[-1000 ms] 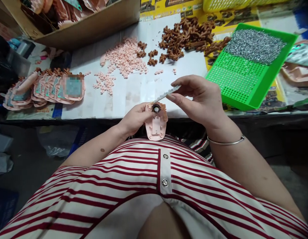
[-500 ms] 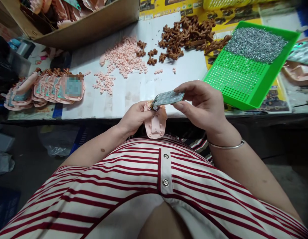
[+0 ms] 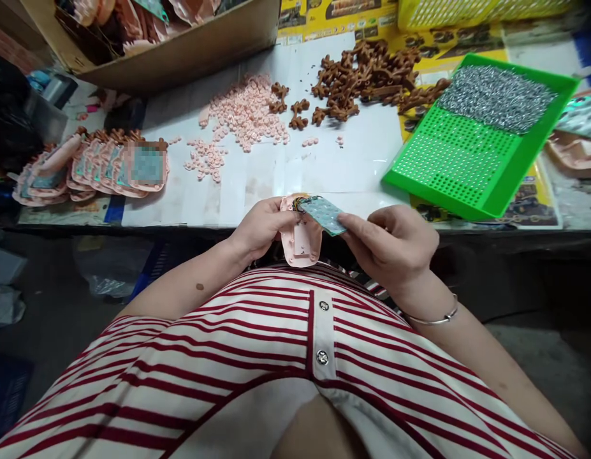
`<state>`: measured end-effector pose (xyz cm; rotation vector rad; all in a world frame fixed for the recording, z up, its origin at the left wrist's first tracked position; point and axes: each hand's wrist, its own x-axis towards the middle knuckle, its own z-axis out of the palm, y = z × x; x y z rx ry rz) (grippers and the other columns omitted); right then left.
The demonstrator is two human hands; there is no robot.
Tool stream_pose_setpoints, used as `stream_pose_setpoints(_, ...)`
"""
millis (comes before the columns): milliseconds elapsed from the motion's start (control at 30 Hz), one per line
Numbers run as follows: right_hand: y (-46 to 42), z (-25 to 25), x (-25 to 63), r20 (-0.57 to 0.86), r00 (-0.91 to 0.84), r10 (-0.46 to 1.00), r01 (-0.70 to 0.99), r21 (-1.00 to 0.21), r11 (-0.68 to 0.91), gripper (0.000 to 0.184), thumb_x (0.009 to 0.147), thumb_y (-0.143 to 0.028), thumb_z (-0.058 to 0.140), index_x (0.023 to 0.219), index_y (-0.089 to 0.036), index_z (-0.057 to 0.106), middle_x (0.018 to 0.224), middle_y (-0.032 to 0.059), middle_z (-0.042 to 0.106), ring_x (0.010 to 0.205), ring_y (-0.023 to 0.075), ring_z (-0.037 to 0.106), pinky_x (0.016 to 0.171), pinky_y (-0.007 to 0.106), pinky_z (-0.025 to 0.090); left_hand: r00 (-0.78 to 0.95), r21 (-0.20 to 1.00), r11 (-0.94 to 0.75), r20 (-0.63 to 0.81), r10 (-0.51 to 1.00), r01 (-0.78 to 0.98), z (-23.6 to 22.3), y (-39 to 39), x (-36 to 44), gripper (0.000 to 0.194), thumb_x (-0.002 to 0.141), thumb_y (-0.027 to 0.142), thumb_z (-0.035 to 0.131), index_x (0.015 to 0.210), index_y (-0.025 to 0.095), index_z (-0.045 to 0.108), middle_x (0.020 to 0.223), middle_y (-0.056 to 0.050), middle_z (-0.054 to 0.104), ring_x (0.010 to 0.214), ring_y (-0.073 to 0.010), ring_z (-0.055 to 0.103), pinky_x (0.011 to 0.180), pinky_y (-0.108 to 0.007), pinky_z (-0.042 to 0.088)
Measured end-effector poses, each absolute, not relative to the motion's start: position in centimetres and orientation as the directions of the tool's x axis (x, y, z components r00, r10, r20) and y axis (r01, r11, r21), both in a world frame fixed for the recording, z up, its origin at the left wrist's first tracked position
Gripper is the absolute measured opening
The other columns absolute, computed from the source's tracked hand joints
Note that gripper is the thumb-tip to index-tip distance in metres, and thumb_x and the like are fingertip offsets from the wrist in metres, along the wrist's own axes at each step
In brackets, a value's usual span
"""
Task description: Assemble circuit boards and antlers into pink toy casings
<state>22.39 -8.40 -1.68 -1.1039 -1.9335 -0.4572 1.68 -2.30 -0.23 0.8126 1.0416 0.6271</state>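
Note:
My left hand point(image 3: 265, 226) is closed on the upper left side of a pink plastic casing point(image 3: 302, 248), held just in front of the table edge with its inner side facing up. A green-grey circuit board point(image 3: 322, 213) is tilted over the top right of the casing, joined to it by thin wires point(image 3: 296, 204). Pinched between thumb and fingers of my right hand point(image 3: 391, 245) is the board's right end. The lower part of the casing is uncovered and shows small posts.
Behind the hands lie small pink parts point(image 3: 247, 115) and a heap of brown bone-shaped pieces point(image 3: 366, 76). A green tray point(image 3: 467, 153) of screws point(image 3: 498, 99) stands right. Pink casings with boards point(image 3: 118, 169) are stacked left, below a cardboard box point(image 3: 180, 54).
My right hand has moved down and turned, lowering the board's right end nearer the casing. The board's face now tilts more toward me. My left hand still holds the casing.

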Motion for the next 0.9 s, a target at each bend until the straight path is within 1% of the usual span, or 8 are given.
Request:
stream_pose_setpoints(67, -8.3, -1.5, 22.0, 0.837, -0.278, 0.472, 0.832, -0.036, 0.554, 0.019, 0.085, -0.019, 0.074, 0.104, -0.020, 0.071, 0.078, 0.0048, 0.067, 0.066, 0.0158, 0.058, 0.056, 0.029, 0.045, 0.395, 0.827, 0.557, -0.489, 0.778, -0.073, -0.1, -2.3, 1.7, 0.019, 0.062, 0.019, 0.075, 0.080, 0.013, 0.070, 0.075, -0.003, 0.071, 0.069, -0.0159, 0.065, 0.072, -0.028, 0.051)
stream_pose_setpoints(133, -8.3, -1.4, 21.5, 0.835, -0.330, 0.441, 0.780, -0.022, 0.625, 0.021, 0.083, -0.016, 0.075, 0.103, -0.015, 0.069, 0.092, 0.0105, 0.072, 0.079, 0.0190, 0.065, 0.069, 0.033, 0.054, 0.405, 0.833, 0.548, -0.476, 0.781, -0.078, -0.1, -2.3, 1.8, 0.020, 0.063, 0.018, 0.074, 0.082, 0.013, 0.071, 0.077, -0.002, 0.072, 0.071, -0.0159, 0.066, 0.074, -0.027, 0.051)
stream_pose_setpoints(233, -8.3, -1.6, 20.9, 0.798, -0.438, 0.413, 0.689, 0.002, 0.725, 0.017, 0.086, -0.011, 0.069, 0.104, -0.010, 0.067, 0.095, 0.0125, 0.075, 0.087, 0.0199, 0.068, 0.082, 0.035, 0.060, 0.411, 0.842, 0.537, -0.470, 0.781, -0.058, -0.3, -2.2, 1.7, 0.021, 0.066, 0.020, 0.072, 0.087, 0.014, 0.074, 0.077, -0.001, 0.071, 0.071, -0.0144, 0.065, 0.073, -0.025, 0.051)
stream_pose_setpoints(367, -8.4, -1.8, 20.3, 0.784, -0.483, 0.390, 0.658, 0.032, 0.752, 0.011, 0.093, -0.010, 0.058, 0.100, -0.010, 0.067, 0.090, 0.0109, 0.077, 0.080, 0.0185, 0.070, 0.078, 0.034, 0.063, 0.387, 0.839, 0.542, -0.482, 0.786, -0.055, -0.6, -2.1, 1.5, 0.017, 0.069, 0.023, 0.073, 0.084, 0.014, 0.073, 0.073, -0.002, 0.070, 0.070, -0.0150, 0.065, 0.071, -0.025, 0.052)
stream_pose_setpoints(567, -8.3, -1.9, 19.8, 0.780, -0.514, 0.356, 0.633, 0.066, 0.771, 0.010, 0.092, -0.009, 0.059, 0.096, -0.008, 0.068, 0.087, 0.0125, 0.078, 0.078, 0.0207, 0.072, 0.074, 0.035, 0.065, 0.425, 0.850, 0.524, -0.455, 0.783, -0.055, -0.9, -1.9, 1.3, 0.015, 0.070, 0.022, 0.073, 0.084, 0.015, 0.073, 0.074, -0.002, 0.071, 0.070, -0.0153, 0.066, 0.071, -0.025, 0.053)
stream_pose_setpoints(733, -8.4, -2.2, 19.9, 0.783, -0.506, 0.361, 0.650, 0.072, 0.756, 0.009, 0.093, -0.011, 0.060, 0.098, -0.012, 0.068, 0.088, 0.0098, 0.078, 0.080, 0.0185, 0.072, 0.075, 0.035, 0.065, 0.403, 0.849, 0.525, -0.463, 0.789, -0.052, -1.0, -1.7, 1.2, 0.020, 0.069, 0.023, 0.075, 0.087, 0.015, 0.074, 0.077, -0.002, 0.071, 0.068, -0.0140, 0.064, 0.071, -0.026, 0.052)
stream_pose_setpoints(833, -8.5, -2.3, 20.1, 0.807, -0.455, 0.377, 0.672, 0.034, 0.740, 0.010, 0.091, -0.012, 0.063, 0.100, -0.013, 0.066, 0.089, 0.0087, 0.078, 0.081, 0.0179, 0.071, 0.077, 0.035, 0.065, 0.393, 0.850, 0.525, -0.468, 0.791, -0.044, -0.7, -1.7, 1.2, 0.020, 0.067, 0.022, 0.075, 0.084, 0.013, 0.073, 0.075, -0.002, 0.070, 0.068, -0.0137, 0.064, 0.071, -0.025, 0.051)
stream_pose_setpoints(900, -8.5, -2.2, 20.3, 0.823, -0.390, 0.414, 0.682, -0.044, 0.730, 0.012, 0.090, -0.013, 0.065, 0.102, -0.014, 0.065, 0.089, 0.0082, 0.077, 0.081, 0.0175, 0.071, 0.076, 0.034, 0.065, 0.407, 0.851, 0.524, -0.463, 0.788, -0.046, -0.5, -1.7, 1.3, 0.019, 0.065, 0.019, 0.074, 0.083, 0.013, 0.073, 0.076, -0.002, 0.070, 0.069, -0.0133, 0.064, 0.071, -0.025, 0.051)
